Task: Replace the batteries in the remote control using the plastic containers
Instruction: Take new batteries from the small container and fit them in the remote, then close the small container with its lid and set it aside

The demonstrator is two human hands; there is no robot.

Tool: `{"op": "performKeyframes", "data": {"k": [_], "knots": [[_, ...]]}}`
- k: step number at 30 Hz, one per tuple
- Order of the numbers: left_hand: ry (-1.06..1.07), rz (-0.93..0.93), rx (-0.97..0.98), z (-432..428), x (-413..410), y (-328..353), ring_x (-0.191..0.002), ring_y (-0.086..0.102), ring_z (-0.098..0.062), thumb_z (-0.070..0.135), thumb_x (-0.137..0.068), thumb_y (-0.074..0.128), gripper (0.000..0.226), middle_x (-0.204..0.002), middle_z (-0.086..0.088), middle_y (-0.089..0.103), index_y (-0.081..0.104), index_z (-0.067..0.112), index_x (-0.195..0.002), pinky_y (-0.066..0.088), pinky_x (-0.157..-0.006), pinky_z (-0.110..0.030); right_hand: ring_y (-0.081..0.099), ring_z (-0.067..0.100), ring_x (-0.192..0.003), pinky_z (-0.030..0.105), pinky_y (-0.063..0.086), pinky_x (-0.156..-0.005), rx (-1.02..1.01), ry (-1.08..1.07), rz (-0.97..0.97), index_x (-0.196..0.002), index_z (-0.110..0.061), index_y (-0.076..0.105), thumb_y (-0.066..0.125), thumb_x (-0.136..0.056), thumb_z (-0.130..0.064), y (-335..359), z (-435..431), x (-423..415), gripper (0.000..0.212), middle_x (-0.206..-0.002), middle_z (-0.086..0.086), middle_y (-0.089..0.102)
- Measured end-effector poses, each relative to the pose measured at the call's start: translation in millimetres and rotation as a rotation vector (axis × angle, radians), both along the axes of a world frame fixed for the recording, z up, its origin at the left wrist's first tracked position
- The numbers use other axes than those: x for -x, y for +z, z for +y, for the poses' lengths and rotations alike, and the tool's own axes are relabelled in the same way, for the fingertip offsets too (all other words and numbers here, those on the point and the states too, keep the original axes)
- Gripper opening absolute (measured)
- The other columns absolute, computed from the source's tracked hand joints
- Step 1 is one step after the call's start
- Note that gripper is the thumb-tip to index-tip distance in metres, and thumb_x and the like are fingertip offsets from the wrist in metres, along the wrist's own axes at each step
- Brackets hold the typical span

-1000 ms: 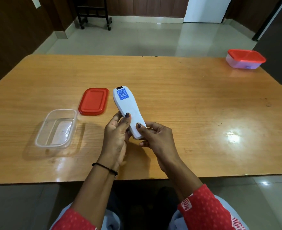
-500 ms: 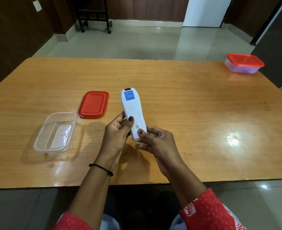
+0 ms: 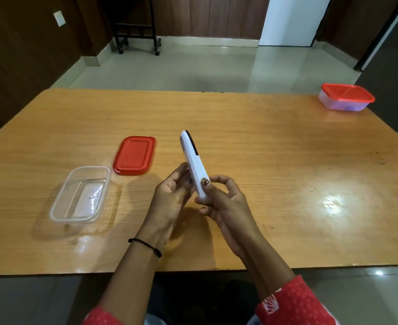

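Resting nowhere on the tabletop point(image 3: 263, 141), a white remote control point(image 3: 194, 164) is held above its middle by both hands, turned on edge, dark face rightward. Left hand point(image 3: 169, 198): fingers curled against the lower left side. Right hand point(image 3: 221, 200): thumb pressed on the lower end, fingers wrapped behind. Clear open container point(image 3: 80, 194): near the left edge. Red lid point(image 3: 134, 155): just beyond it, slightly apart. Lidded container point(image 3: 346, 97): far right corner.
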State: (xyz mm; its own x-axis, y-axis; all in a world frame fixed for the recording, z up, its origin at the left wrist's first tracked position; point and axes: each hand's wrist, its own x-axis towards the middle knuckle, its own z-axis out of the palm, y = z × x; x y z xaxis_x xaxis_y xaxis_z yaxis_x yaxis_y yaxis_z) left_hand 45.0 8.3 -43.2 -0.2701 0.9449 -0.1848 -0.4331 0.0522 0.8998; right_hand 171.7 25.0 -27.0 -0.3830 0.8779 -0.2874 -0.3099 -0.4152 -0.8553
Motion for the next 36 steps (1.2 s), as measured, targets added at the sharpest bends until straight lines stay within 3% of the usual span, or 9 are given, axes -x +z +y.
{"op": "performKeyframes", "data": {"k": [7, 11, 15, 19, 24, 27, 30, 34, 36], "knots": [[-0.048, -0.003, 0.054, 7, -16, -1, -0.090, 0.070, -0.010, 0.002, -0.096, 0.042, 0.039, -0.114, -0.008, 0.067, 0.047, 0.008, -0.134, 0.055, -0.082, -0.020, 0.064, 0.001, -0.069, 0.022, 0.050, -0.058, -0.333, -0.376, -0.602, -0.089, -0.025, 0.060, 0.079, -0.071, -0.034, -25, 7, 7, 0.027, -0.085, -0.010, 0.068], [-0.080, -0.081, 0.064, 15, -24, 1, -0.087, 0.070, -0.005, -0.003, -0.096, 0.037, 0.041, -0.110, -0.006, 0.066, 0.041, 0.000, -0.136, 0.054, -0.073, -0.014, 0.062, 0.013, -0.076, 0.037, 0.053, -0.064, -0.474, -0.448, -0.848, -0.089, -0.023, 0.053, 0.075, -0.071, -0.042, -31, 12, 5, 0.034, -0.093, -0.006, 0.063], [-0.120, -0.056, 0.063, 18, -28, 2, -0.080, 0.070, -0.002, -0.004, -0.095, 0.032, 0.031, -0.092, -0.001, 0.072, 0.054, 0.003, -0.117, 0.053, -0.067, -0.012, 0.057, 0.017, -0.077, 0.032, 0.046, -0.061, -0.582, -0.404, -1.013, -0.094, -0.016, 0.051, 0.074, -0.074, -0.041, -34, 13, 4, 0.039, -0.097, -0.002, 0.056], [-0.154, 0.022, 0.062, 18, -31, 3, -0.077, 0.069, 0.003, 0.000, -0.096, 0.030, 0.031, -0.075, 0.011, 0.075, 0.057, 0.016, -0.095, 0.050, -0.064, -0.009, 0.057, 0.021, -0.076, 0.028, 0.038, -0.059, -0.598, -0.329, -1.072, -0.098, -0.015, 0.049, 0.072, -0.077, -0.039, -34, 16, 2, 0.040, -0.102, -0.002, 0.049], [-0.147, -0.001, 0.073, 14, -25, 3, -0.098, 0.064, 0.004, 0.004, -0.094, 0.039, 0.045, -0.114, 0.004, 0.065, 0.040, 0.008, -0.139, 0.049, -0.077, -0.010, 0.060, 0.023, -0.082, 0.029, 0.041, -0.059, -0.611, -0.209, -1.154, -0.107, -0.016, 0.045, 0.070, -0.077, -0.044, -33, 22, -1, 0.048, -0.108, -0.001, 0.047], [-0.113, 0.058, 0.084, 9, -22, 9, -0.103, 0.060, 0.003, 0.003, -0.093, 0.043, 0.048, -0.125, 0.000, 0.060, 0.039, 0.009, -0.141, 0.048, -0.079, -0.010, 0.056, 0.020, -0.097, 0.029, 0.041, -0.060, -0.664, -0.198, -1.239, -0.115, -0.020, 0.046, 0.068, -0.077, -0.049, -25, 20, -6, 0.052, -0.115, -0.002, 0.047], [0.122, 0.319, -0.012, 0, -13, 24, -0.117, 0.055, -0.001, 0.001, -0.092, 0.047, 0.041, -0.131, 0.003, 0.059, 0.054, 0.017, -0.130, 0.046, -0.094, -0.015, 0.045, 0.016, -0.108, 0.026, 0.038, -0.065, -0.839, -0.299, -1.122, -0.115, -0.021, 0.053, 0.066, -0.082, -0.040, -6, 17, 2, 0.040, -0.116, -0.003, 0.050], [0.463, 0.671, -0.100, -25, 22, 34, -0.121, 0.054, -0.013, 0.005, -0.092, 0.047, 0.035, -0.121, 0.005, 0.065, 0.064, 0.026, -0.114, 0.042, -0.105, -0.037, 0.044, 0.016, -0.115, 0.024, 0.038, -0.082, -0.959, -0.132, -0.927, -0.115, -0.017, 0.055, 0.064, -0.086, -0.031, 11, 21, 62, 0.034, -0.118, -0.001, 0.053], [0.578, 0.799, -0.129, -39, 45, 30, -0.123, 0.050, -0.002, 0.002, -0.091, 0.045, 0.035, -0.118, 0.008, 0.063, 0.065, 0.026, -0.108, 0.040, -0.106, -0.025, 0.041, 0.020, -0.121, 0.031, 0.039, -0.093, -0.944, 0.037, -0.944, -0.124, -0.015, 0.051, 0.063, -0.086, -0.029, 9, 31, 100, 0.043, -0.127, 0.002, 0.050]]}}
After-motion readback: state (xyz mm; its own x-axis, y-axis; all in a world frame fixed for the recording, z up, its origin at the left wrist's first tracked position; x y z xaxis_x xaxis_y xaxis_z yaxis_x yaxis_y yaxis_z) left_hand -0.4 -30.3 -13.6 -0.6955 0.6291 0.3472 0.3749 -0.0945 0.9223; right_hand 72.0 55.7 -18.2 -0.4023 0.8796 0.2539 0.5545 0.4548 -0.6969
